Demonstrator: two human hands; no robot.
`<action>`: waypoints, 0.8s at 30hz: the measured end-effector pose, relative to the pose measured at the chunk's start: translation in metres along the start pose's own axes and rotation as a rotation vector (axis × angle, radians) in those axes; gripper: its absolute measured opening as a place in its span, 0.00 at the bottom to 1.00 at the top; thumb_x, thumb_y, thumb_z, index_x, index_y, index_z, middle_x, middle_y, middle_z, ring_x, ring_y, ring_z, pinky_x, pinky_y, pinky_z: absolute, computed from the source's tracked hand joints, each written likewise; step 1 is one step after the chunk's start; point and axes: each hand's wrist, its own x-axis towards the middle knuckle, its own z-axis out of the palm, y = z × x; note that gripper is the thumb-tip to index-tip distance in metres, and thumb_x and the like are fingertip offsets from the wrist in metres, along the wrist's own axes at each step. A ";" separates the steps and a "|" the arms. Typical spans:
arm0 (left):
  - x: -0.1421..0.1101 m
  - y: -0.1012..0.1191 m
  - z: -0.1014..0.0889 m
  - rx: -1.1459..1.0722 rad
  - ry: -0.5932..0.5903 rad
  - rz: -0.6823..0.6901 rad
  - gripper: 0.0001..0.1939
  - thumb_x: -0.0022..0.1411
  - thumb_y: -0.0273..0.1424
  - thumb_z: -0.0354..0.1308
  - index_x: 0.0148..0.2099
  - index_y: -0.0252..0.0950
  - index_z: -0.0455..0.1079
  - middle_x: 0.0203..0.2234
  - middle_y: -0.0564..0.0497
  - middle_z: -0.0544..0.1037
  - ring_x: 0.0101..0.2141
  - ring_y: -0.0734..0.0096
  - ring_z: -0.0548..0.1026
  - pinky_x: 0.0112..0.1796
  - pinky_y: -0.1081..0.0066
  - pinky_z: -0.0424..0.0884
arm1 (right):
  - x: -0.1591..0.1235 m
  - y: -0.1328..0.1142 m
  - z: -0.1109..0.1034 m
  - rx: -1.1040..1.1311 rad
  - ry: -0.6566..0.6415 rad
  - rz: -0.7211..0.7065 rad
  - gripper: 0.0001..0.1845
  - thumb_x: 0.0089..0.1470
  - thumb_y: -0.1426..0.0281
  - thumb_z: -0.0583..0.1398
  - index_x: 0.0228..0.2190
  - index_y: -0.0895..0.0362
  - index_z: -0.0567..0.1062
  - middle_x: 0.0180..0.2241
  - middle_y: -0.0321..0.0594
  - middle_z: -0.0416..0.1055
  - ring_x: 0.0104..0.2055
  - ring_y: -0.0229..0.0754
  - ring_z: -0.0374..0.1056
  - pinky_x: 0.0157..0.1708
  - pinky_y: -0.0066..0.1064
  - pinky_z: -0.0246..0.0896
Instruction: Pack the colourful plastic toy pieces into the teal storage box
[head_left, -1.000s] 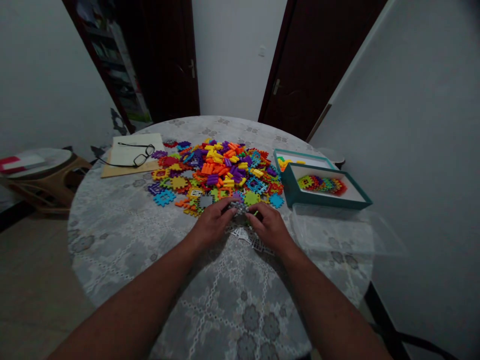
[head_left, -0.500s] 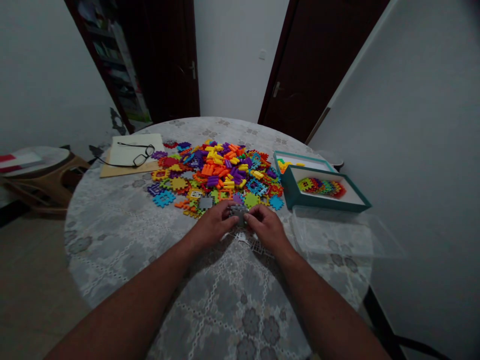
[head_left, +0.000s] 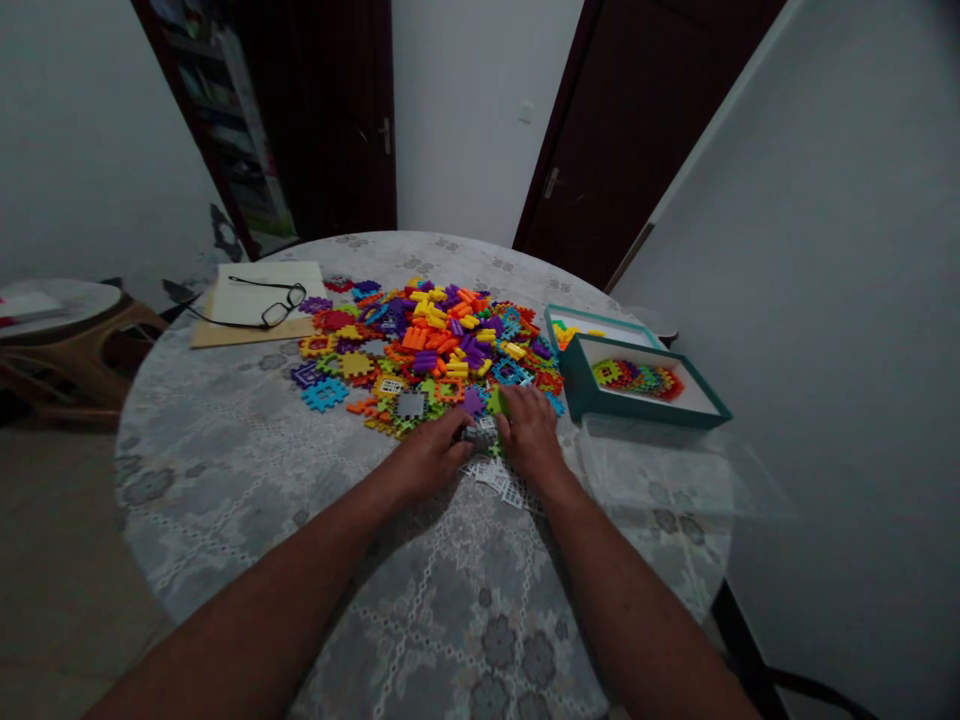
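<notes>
My left hand [head_left: 435,452] is closed on dark grey toothed building tiles [head_left: 478,434], holding them just in front of the pile. How many it holds I cannot make out. My right hand [head_left: 531,430] reaches to the near edge of the pile, fingers bent together over a lime green toothed tile [head_left: 496,402], its thumb at the tile's side. Below and between the hands lie several white lattice window pieces [head_left: 501,480] on the tablecloth. A loose grey tile [head_left: 411,404] rests in the pile left of my hands.
A heap of orange, purple and yellow connector pieces [head_left: 450,330] tops the colourful tiles. At right stand a teal-edged box [head_left: 645,408] with a row of tiles and a clear plastic lid [head_left: 645,470]. Glasses [head_left: 274,312] lie on papers [head_left: 247,340] at the left.
My right hand has left the grey tiles and moved forward and right to the green tile. My left hand keeps the grey tiles, with slight movement.
</notes>
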 end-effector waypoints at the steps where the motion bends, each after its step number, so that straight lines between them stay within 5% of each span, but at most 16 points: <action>1: -0.001 0.001 0.000 0.007 0.002 0.023 0.13 0.67 0.29 0.59 0.52 0.41 0.74 0.46 0.45 0.82 0.48 0.54 0.78 0.52 0.57 0.71 | 0.000 0.000 -0.001 0.005 -0.001 0.008 0.27 0.65 0.72 0.62 0.64 0.53 0.75 0.61 0.53 0.74 0.67 0.60 0.62 0.69 0.57 0.55; 12: 0.000 0.004 -0.005 0.091 -0.090 0.078 0.14 0.65 0.27 0.60 0.51 0.41 0.78 0.47 0.47 0.84 0.49 0.55 0.80 0.55 0.58 0.72 | -0.001 -0.008 -0.039 0.465 0.001 -0.023 0.12 0.68 0.71 0.61 0.49 0.54 0.83 0.45 0.45 0.82 0.47 0.48 0.77 0.52 0.39 0.71; 24: -0.001 0.007 -0.006 0.177 -0.021 0.001 0.23 0.63 0.26 0.62 0.60 0.42 0.74 0.41 0.47 0.84 0.42 0.56 0.81 0.46 0.60 0.74 | -0.012 -0.021 -0.042 0.617 -0.132 0.004 0.11 0.68 0.70 0.62 0.46 0.51 0.86 0.42 0.42 0.83 0.46 0.46 0.78 0.48 0.37 0.71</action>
